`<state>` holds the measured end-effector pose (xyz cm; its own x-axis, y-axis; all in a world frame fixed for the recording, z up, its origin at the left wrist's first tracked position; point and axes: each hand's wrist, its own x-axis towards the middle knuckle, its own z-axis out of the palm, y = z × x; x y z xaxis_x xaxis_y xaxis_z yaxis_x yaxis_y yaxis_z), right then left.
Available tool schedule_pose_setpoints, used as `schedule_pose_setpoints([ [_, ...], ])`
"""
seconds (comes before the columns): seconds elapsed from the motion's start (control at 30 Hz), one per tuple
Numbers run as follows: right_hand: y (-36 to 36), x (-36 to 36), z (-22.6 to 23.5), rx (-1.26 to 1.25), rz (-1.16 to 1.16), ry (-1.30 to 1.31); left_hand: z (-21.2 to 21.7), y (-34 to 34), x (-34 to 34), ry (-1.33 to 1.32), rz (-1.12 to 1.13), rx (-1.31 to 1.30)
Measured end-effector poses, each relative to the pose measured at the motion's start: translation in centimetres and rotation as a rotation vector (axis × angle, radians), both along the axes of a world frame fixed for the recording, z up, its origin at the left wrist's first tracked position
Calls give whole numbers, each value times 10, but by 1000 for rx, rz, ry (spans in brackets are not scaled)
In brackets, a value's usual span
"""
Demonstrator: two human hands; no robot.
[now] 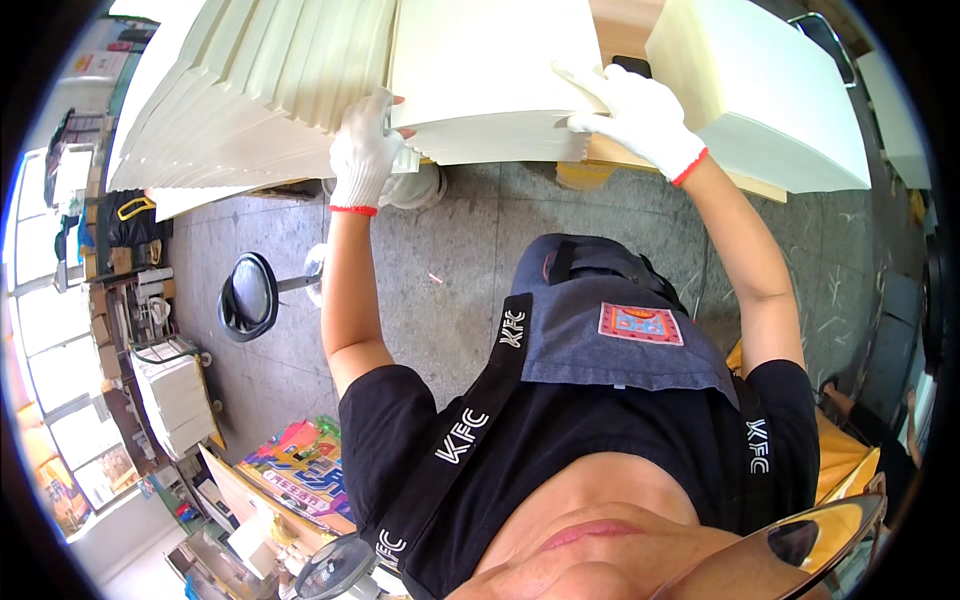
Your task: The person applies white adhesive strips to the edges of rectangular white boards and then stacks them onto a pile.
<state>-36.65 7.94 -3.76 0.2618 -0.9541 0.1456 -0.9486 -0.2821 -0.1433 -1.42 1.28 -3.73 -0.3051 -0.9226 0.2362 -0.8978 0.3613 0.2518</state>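
Observation:
Both my hands wear white knitted gloves with red cuffs. Before me lies a thick stack of large white paper sheets (490, 75). My left hand (366, 150) is closed at its near left corner, beside fanned, stepped bundles of white paper (240, 110). Two bare fingertips poke from that glove, and its other fingers are partly hidden. At the stack's near right corner rests my right hand (645, 115), fingers spread, with the forefinger stretched over the top and the thumb along the front edge.
A tall block of white paper (790, 110) stands at right on a wooden board. Behind my right hand lies a small black object (632, 66). A black-seated stool (252, 296) stands on the grey floor at left. Farther left are a loaded cart (175, 395) and shelves.

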Motion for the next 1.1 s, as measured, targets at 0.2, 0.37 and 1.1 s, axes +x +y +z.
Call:
schedule_pose_setpoints([
  [0.2,11,-2,-9,-14,20,-88,16,6,-6,95,64,157],
  [0.37,19,-12,-28,-111,87,-132,19,4,-3,185,22,199],
  [1.1,13,-10,-49,-90,137,-536,20,-4,0,241,23,285],
])
